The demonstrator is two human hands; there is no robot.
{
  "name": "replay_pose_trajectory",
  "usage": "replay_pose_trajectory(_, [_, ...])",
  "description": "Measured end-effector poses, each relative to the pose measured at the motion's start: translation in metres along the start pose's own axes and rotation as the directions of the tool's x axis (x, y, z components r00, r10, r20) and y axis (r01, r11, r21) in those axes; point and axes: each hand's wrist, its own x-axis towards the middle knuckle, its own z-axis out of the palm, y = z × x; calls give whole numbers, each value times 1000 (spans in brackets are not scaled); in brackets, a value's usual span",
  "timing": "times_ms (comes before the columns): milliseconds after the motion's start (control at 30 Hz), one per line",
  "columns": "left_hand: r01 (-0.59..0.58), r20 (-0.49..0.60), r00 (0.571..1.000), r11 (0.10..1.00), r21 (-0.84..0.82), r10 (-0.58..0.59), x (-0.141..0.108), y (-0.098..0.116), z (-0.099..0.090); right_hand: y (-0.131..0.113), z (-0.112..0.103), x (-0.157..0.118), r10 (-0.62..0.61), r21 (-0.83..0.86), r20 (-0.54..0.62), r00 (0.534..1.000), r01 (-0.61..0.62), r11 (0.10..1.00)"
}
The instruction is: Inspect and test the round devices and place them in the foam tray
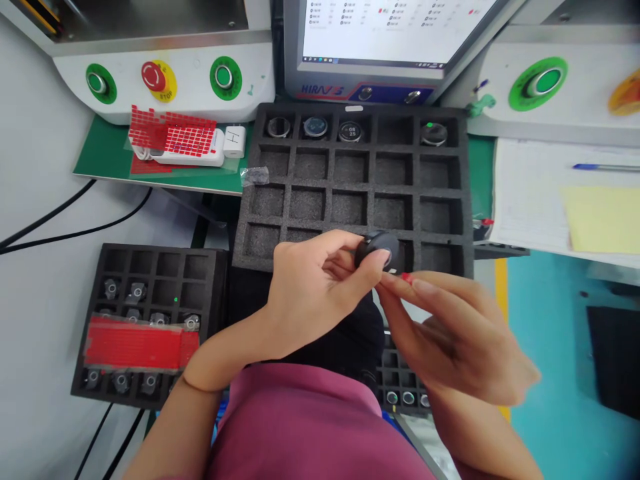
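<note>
My left hand is closed round a dark, round watch case, holding it between thumb and fingers above the near edge of the foam tray. Close on its right, my right hand pinches a small red sticker at its fingertips, almost touching the left thumb. A tiny white piece lies beside the sticker. In the tray's far row sit several round watch faces, among them a lit watch and one watch with a green dot.
At the left, another foam tray holds several watch parts under a red sheet. Red sticker sheets lie on a white power strip. Beyond stand a monitor and a red stop button. Papers and a pen lie right.
</note>
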Motion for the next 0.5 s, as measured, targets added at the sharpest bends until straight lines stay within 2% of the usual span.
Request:
replay_pose_trajectory(133, [17,-19,1000,1000,9,-17,1,-1,0,5,-5,0,-99,-24,63,993,101,995])
replay_pose_trajectory(200, [39,-21,999,999,-9,-39,3,-2,0,6,-6,0,-172,-30,58,983,174,984])
replay_pose_trajectory(367, [136,1,990,977,-166,-138,10,-5,4,7,-5,8,-252,-89,127,959,264,960])
replay_pose_trajectory(467, [179,7,983,960,-214,-181,18,-8,7,6,-4,9,-336,-99,88,938,344,934])
replay_pose_trajectory(500, [180,-13,982,961,-212,-187,21,-9,7,5,-3,7,-322,-81,84,943,328,941])
